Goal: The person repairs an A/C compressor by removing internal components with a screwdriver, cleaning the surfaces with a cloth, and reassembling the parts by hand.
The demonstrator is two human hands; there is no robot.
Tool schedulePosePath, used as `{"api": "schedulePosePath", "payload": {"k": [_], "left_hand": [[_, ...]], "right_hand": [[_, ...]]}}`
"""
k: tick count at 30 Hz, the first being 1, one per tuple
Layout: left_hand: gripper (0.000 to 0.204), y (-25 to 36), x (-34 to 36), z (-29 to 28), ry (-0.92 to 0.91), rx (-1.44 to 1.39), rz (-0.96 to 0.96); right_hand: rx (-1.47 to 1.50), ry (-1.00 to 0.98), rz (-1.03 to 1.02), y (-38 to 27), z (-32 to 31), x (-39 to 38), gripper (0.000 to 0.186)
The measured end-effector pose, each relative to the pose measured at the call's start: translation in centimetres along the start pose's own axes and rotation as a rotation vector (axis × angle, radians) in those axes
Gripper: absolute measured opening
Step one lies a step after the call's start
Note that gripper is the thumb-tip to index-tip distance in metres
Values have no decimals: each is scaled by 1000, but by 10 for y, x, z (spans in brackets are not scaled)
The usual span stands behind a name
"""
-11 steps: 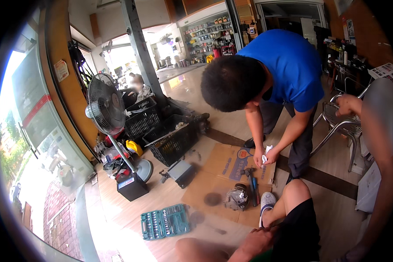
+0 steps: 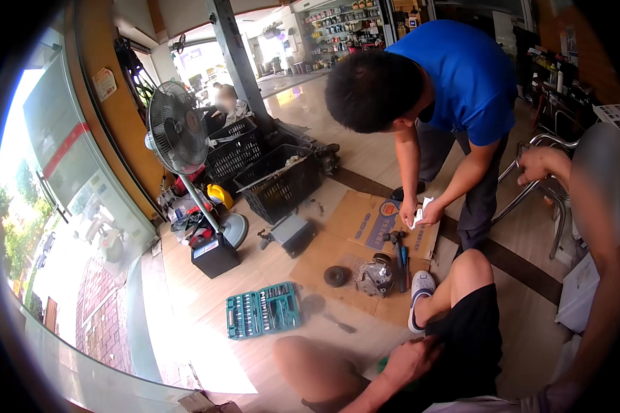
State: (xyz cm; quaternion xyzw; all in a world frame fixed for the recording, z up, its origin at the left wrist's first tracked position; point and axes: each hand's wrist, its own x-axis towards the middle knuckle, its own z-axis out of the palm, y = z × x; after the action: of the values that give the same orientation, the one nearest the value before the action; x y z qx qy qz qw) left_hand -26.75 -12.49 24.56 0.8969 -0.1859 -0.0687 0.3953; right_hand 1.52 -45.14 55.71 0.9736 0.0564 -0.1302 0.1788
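Observation:
My left hand [image 2: 417, 359] lies on the black shorts over my right thigh, its fingers stretched out and holding nothing. My bent right arm comes in at the right rim. Its hand [image 2: 539, 165] has curled fingers beside a metal-framed chair [image 2: 556, 224]; nothing shows in them, and touch with the chair is unclear. Before me a flattened cardboard sheet [image 2: 344, 220] carries a silvery, rounded machine part [image 2: 377, 277], a black ring-shaped part [image 2: 336, 276] and a blue-handled hammer [image 2: 401, 260]. Over its far side bends a person in blue [image 2: 455, 82], a crumpled white cloth or paper [image 2: 420, 213] in their hands.
A teal socket set case [image 2: 263, 310] lies open left of my knees, with a dark-handled tool [image 2: 341, 324] beside it. Farther left stand a car battery [image 2: 215, 256], a pedestal fan [image 2: 178, 127], black crates [image 2: 279, 186] and a grey metal box [image 2: 293, 236]. A post [image 2: 234, 62] rises behind.
My view has tilted down, so the floor things sit higher in the picture. My left hand stays on the thigh. The other person still handles the white piece.

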Motion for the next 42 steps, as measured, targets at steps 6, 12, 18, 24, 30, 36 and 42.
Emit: {"api": "schedulePosePath", "payload": {"k": [6, 12, 18, 24, 30, 36, 42], "left_hand": [[30, -2, 11, -109, -295, 482, 64], [39, -65, 60, -155, -403, 522, -87], [42, -90, 75, -217, -136, 476, -504], [45, -109, 84, -232, -175, 414, -549], [43, -119, 104, -225, -178, 316, -654], [40, -143, 100, -238, -54, 340, -593], [40, -139, 102, -259, -67, 412, -692]], "right_hand": [[19, -65, -649, -191, 50, -17, 47], [110, -85, -919, -270, 80, 13, 35], [111, -339, -751, -293, 177, 92, 32], [102, -335, -939, -301, 192, 96, 23], [174, -549, -1156, -319, 199, 94, 31], [316, -437, -1206, -316, 191, 97, 24], [273, -594, -1170, -329, 170, 113, 33]]}}
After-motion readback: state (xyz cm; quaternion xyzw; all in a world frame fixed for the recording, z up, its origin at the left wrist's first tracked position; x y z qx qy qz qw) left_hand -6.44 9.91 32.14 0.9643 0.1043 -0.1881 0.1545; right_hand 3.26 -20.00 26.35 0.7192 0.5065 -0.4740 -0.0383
